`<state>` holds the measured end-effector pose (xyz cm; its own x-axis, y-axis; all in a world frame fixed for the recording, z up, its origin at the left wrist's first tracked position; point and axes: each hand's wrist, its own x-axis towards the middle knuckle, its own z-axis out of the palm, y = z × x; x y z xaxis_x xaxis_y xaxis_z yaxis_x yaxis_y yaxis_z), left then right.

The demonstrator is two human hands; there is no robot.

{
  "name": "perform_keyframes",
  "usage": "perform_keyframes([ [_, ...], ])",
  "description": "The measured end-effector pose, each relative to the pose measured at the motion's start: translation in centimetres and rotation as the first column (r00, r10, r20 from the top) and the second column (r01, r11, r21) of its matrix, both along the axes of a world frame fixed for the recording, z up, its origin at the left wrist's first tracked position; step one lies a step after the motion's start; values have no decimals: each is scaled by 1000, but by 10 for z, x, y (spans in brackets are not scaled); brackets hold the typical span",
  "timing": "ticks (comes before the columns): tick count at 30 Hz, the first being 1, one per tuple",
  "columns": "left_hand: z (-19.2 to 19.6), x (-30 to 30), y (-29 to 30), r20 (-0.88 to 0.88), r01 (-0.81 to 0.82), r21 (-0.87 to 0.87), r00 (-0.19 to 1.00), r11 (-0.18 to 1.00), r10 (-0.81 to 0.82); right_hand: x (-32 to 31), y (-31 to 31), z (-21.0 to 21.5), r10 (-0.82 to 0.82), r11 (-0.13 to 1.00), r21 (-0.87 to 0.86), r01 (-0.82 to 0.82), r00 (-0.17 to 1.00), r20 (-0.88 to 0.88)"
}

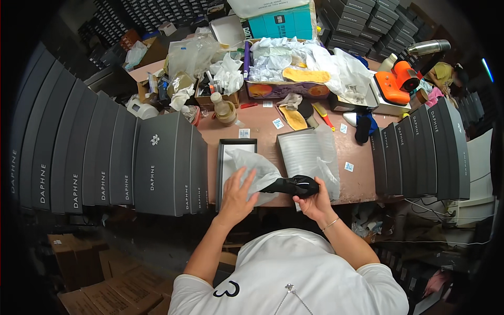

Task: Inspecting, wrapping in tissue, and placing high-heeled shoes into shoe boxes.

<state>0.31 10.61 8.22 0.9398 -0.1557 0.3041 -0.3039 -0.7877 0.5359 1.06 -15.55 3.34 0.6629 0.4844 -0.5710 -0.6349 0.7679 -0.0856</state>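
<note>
One open shoe box [219, 173] sits at the desk's [262, 128] near edge, one lid [307, 152] beside it. The left hand [237, 195] lies flat, fingers spread, on one sheet of white tissue paper [252, 167] in the box. The right hand [315, 202] has its fingers closed around one black shoe [291, 185], held just over the box's right edge. Five dark boxes [420, 149] stand upright on the right.
</note>
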Motion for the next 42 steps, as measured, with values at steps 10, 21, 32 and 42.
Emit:
perform_keyframes([
  [10,6,41,-14,-157,-24,-285,987,958,-21,-23,-1,-11,-68,950,305,59,998,17],
  [21,57,-11,-80,66,290,-400,955,869,-288,-14,51,45,40,984,-176,13,955,295],
  [32,54,26,-36,127,39,-343,992,938,5,22,17,65,673,630,-747,-215,631,386],
  [42,13,50,-4,-230,-159,-545,973,823,35,-1,-28,33,-146,955,289,62,949,278],
])
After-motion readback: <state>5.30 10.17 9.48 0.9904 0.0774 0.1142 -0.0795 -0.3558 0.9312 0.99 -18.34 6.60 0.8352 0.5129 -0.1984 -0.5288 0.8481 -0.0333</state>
